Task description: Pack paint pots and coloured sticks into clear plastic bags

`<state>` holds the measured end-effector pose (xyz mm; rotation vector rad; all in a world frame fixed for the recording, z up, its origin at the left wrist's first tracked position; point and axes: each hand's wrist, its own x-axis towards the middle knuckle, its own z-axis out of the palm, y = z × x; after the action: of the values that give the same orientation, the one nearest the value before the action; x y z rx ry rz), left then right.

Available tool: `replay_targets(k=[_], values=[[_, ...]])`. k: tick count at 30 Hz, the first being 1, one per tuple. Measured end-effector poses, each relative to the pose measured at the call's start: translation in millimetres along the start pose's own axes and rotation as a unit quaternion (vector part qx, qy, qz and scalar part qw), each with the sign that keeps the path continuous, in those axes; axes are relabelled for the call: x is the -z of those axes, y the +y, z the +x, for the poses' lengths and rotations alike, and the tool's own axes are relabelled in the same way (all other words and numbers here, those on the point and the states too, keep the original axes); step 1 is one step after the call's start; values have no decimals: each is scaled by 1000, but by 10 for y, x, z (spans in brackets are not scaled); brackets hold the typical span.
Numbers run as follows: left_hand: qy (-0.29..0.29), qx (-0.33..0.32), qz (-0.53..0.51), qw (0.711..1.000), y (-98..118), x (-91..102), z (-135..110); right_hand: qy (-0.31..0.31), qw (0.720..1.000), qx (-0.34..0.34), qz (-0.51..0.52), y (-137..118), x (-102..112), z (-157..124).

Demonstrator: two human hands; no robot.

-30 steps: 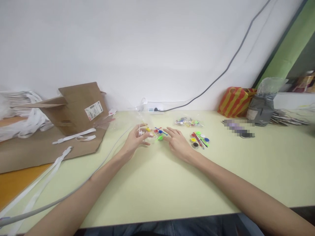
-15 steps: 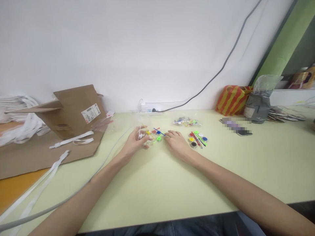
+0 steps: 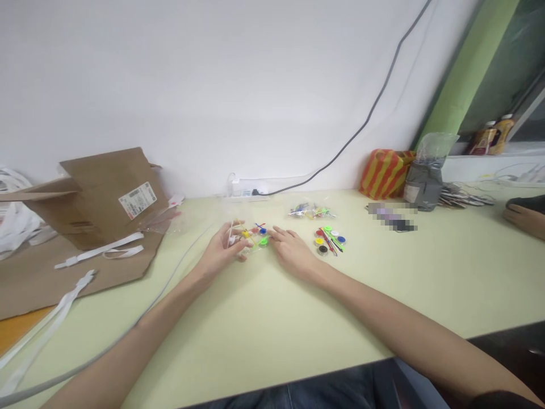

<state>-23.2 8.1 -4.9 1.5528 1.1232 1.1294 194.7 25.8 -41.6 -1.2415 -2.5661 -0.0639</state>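
My left hand (image 3: 223, 247) curls around the near side of a clear plastic bag and grips it. In and around the bag are a yellow round piece (image 3: 246, 234), a green round piece (image 3: 263, 241), a blue round piece (image 3: 263, 231) and thin coloured sticks. My right hand (image 3: 292, 253) rests palm down on the table, fingers stretched toward the blue piece; its thumb is hidden. Right of it lies a loose group of coloured discs, among them a black disc (image 3: 323, 250), with several thin sticks (image 3: 332, 241) between them.
Behind lies another clear bag of coloured pieces (image 3: 313, 211). A cardboard box (image 3: 102, 199) and white straps (image 3: 100, 253) are at left. A phone (image 3: 389, 217), striped bag (image 3: 385, 173) and grey bag (image 3: 423, 184) stand right. Another person's hand (image 3: 525, 218) is at the far right.
The view has turned a little to the right, so the table's things sit further left. Another person's hand has come into view at the right edge. My hands keep nearly the same pose.
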Motion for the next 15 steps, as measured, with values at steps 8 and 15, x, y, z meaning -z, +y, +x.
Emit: replay_targets(k=[8, 15], values=[[-6, -8, 1, 1000, -30, 11, 8, 22, 999, -33, 23, -13, 59, -4], [-19, -1, 2, 1000, 5, -7, -18, 89, 991, -59, 78, 88, 39, 13]])
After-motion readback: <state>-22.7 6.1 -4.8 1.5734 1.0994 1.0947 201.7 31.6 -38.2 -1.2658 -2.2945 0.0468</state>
